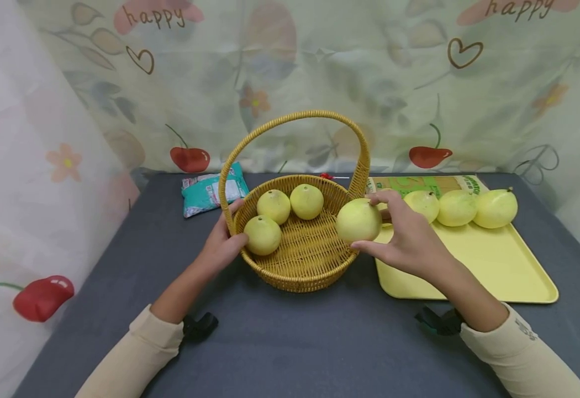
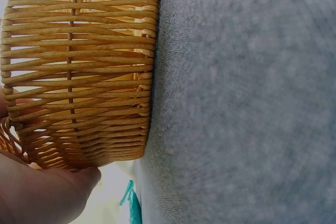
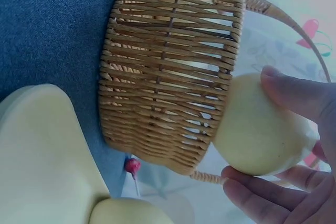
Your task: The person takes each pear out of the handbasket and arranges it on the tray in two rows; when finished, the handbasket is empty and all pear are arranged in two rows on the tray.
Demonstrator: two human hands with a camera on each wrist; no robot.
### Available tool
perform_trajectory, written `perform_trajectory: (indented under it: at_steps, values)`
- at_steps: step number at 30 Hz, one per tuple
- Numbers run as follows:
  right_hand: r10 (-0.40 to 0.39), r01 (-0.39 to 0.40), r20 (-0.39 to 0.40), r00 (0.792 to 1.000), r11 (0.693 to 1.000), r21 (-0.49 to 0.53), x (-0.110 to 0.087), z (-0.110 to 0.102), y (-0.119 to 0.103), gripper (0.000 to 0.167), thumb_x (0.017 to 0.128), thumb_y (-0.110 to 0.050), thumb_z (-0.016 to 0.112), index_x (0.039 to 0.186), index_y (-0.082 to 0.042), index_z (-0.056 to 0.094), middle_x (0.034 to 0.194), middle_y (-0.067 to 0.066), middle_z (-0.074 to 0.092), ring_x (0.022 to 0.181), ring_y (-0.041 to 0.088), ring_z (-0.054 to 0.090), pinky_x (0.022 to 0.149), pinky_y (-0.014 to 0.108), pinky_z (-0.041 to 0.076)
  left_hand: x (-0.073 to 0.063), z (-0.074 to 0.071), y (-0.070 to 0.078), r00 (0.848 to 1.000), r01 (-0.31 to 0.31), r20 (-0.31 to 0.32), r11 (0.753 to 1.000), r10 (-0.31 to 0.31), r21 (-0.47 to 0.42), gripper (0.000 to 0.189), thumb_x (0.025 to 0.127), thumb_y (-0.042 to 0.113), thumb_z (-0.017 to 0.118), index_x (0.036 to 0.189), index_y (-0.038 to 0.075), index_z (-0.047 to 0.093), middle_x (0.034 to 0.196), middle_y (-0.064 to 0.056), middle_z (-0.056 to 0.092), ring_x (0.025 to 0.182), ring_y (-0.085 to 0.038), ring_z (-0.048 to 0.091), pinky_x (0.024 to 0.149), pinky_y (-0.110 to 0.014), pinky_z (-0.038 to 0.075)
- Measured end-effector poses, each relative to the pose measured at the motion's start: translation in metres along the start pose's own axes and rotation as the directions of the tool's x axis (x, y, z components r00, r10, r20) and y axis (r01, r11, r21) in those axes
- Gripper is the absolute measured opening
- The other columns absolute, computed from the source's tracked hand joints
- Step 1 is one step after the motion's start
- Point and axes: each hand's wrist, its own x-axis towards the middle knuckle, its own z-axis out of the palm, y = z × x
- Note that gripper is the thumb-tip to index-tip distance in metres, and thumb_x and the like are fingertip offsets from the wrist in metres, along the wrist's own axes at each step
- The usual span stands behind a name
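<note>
A round wicker basket (image 1: pixel 300 282) with a tall hoop handle stands on the dark table, and three round pale yellow-green fruits (image 1: pixel 307 202) lie in its left and back part. My left hand (image 1: pixel 222 239) grips its left rim near the foot of the handle, thumb over the edge; the left wrist view shows that hand (image 2: pixel 44 192) against the woven wall. At the right rim, my right hand (image 1: pixel 409 235) holds another pale yellow-green fruit (image 1: pixel 358 220) between thumb and fingers. In the right wrist view this fruit (image 3: pixel 262 127) overlaps the basket's rim.
A yellow tray (image 1: pixel 494 268) to the right bears several more fruits (image 1: pixel 457 208) along its back. Behind it lies a green and brown printed package (image 1: pixel 429 183). A teal packet (image 1: pixel 214 189) lies behind the basket's left side. A red lollipop (image 3: pixel 132 166) shows beyond the basket.
</note>
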Motion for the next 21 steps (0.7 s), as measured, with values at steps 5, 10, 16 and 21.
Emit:
perform_trajectory:
  at_steps: [5, 10, 16, 21]
  values:
    - [-0.023, 0.022, -0.028, 0.999, 0.999, -0.032, -0.008, -0.008, 0.003, 0.081, 0.064, -0.013, 0.095, 0.130, -0.003, 0.049, 0.119, 0.010, 0.056, 0.097, 0.026, 0.065, 0.081, 0.044, 0.053, 0.001, 0.000, -0.001, 1.000, -0.005, 0.001, 1.000, 0.005, -0.004, 0.079, 0.088, -0.005, 0.049, 0.160, 0.007, 0.020, 0.163, -0.011, 0.022, 0.140, -0.031, 0.036, 0.103, -0.047, 0.035]
    - [-0.012, 0.009, -0.049, 0.999, 0.998, -0.064, -0.018, -0.019, 0.011, 0.079, 0.061, -0.009, 0.096, 0.125, -0.001, 0.052, 0.117, 0.008, 0.057, 0.104, 0.022, 0.060, 0.085, 0.040, 0.051, 0.001, 0.000, -0.001, 1.000, -0.008, 0.005, 1.000, 0.008, -0.004, 0.078, 0.088, -0.005, 0.048, 0.160, 0.007, 0.019, 0.163, -0.011, 0.021, 0.140, -0.032, 0.036, 0.103, -0.047, 0.035]
    - [-0.003, -0.008, -0.092, 0.996, 0.994, -0.112, -0.032, -0.027, 0.023, 0.075, 0.057, -0.010, 0.098, 0.118, 0.000, 0.055, 0.113, 0.006, 0.059, 0.096, 0.020, 0.062, 0.084, 0.021, 0.048, 0.000, 0.000, -0.001, 1.000, -0.008, 0.011, 1.000, 0.008, -0.005, 0.078, 0.089, -0.004, 0.048, 0.160, 0.007, 0.019, 0.163, -0.012, 0.021, 0.139, -0.033, 0.038, 0.102, -0.048, 0.037]
    - [0.032, -0.044, -0.085, 0.996, 0.988, -0.147, -0.040, -0.026, 0.034, 0.072, 0.057, -0.011, 0.098, 0.115, -0.001, 0.056, 0.111, 0.006, 0.060, 0.089, 0.023, 0.066, 0.078, 0.030, 0.052, 0.001, 0.000, -0.001, 1.000, -0.018, 0.019, 1.000, 0.018, -0.016, 0.079, 0.089, -0.005, 0.048, 0.161, 0.008, 0.018, 0.164, -0.012, 0.020, 0.140, -0.033, 0.036, 0.102, -0.047, 0.036]
